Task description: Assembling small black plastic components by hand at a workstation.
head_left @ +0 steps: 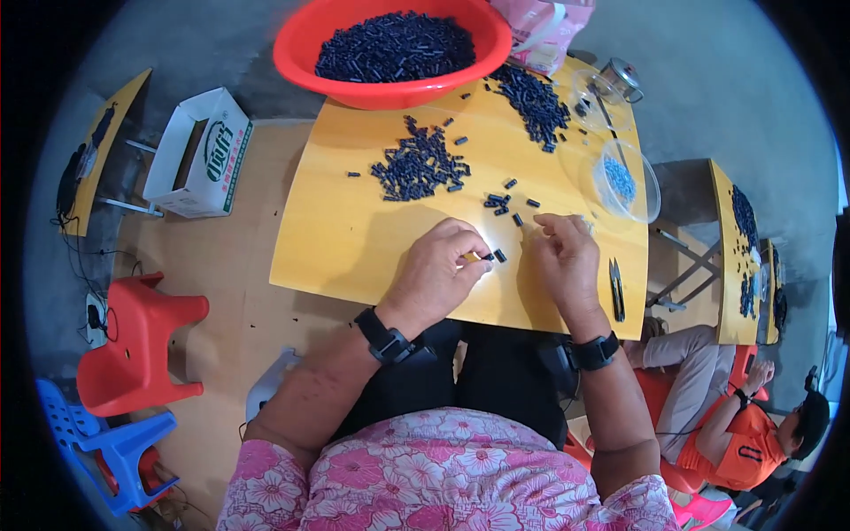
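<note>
Over the yellow table, my left hand (440, 270) pinches a small black cylindrical piece (486, 257) between thumb and forefinger. Just beside those fingertips lies another short black piece (501, 256). My right hand (567, 257) hovers a little to the right, its fingers curled together; whatever may be between them is too small to make out. Several loose black pieces (498, 203) are scattered beyond my hands. Farther back are a heap of black pieces (418, 165) and a second heap (534, 104) toward the right.
A red basin (390, 95) full of black pieces stands at the far edge of the table (319, 239). Clear plastic tub (651, 199) with light-blue bits, metal mug (623, 78) and pink bag (544, 44) sit right. Black thread snips (617, 290) lie near my right wrist. A person in orange (744, 451) sits right.
</note>
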{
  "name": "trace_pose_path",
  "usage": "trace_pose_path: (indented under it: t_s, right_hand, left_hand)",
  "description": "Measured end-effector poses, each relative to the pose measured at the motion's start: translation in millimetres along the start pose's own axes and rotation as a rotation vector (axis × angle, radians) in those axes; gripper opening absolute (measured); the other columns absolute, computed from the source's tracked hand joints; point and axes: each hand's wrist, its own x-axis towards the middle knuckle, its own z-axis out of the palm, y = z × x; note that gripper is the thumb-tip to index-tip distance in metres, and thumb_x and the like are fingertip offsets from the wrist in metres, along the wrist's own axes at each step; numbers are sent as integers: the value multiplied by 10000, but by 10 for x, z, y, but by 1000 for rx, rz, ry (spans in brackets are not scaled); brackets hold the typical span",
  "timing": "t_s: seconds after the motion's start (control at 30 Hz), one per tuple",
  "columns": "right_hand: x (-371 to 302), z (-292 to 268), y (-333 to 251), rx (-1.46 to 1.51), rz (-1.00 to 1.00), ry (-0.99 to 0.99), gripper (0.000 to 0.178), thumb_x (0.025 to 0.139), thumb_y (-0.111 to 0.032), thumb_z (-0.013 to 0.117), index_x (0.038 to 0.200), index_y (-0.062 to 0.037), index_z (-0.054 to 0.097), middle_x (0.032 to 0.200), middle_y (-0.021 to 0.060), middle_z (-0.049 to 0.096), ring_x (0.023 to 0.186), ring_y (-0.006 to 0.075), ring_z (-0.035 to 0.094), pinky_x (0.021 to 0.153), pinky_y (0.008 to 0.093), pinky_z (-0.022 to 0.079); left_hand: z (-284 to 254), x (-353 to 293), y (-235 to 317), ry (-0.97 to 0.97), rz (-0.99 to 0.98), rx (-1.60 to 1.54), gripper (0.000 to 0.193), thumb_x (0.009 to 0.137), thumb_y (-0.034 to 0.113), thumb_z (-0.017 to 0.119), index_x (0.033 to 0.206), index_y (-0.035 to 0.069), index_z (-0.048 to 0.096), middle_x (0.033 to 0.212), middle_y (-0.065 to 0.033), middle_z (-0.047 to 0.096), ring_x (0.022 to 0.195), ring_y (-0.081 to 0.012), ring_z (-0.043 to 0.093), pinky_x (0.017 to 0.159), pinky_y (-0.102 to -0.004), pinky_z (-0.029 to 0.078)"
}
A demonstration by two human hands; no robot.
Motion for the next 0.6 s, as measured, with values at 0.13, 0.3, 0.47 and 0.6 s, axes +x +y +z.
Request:
trace_pose_path:
  t_s: [0.13,0.3,0.47,0.6]
  right_hand:
    - [440,-35,-107,-60,-198,-3,275,801,4,623,1064,-55,675,990,161,638,873,365,630,757,410,519]
    - [1031,342,-239,-95,-609,-67,273,833,-51,592,1096,-76,663,1115,127,640,1030,340,592,917,415,486]
    - [1260,468,-264,-195,-712,-244,270,810,-75,572,1066,-62,655,1119,94,649,1057,332,591,945,408,475]
    - [1250,454,-212,-236,-670,-282,294,736,-75,629,1030,-66,646,1085,101,649,1054,329,593,928,411,478]
  left_hand:
    - [-11,-13,16,94,-51,-120,110,766,38,730,839,8,653,917,-126,671,870,-288,663,785,-353,525]
    - [23,-6,-30,115,-18,-158,112,768,24,719,849,15,642,908,-119,667,842,-280,663,755,-341,531]
    - [7,-23,-26,75,-59,-134,115,778,45,717,865,27,644,902,-112,659,832,-273,659,734,-335,529]
    - [-2,-11,-25,52,-72,-152,112,779,56,719,862,31,649,907,-110,659,834,-274,655,743,-346,529]
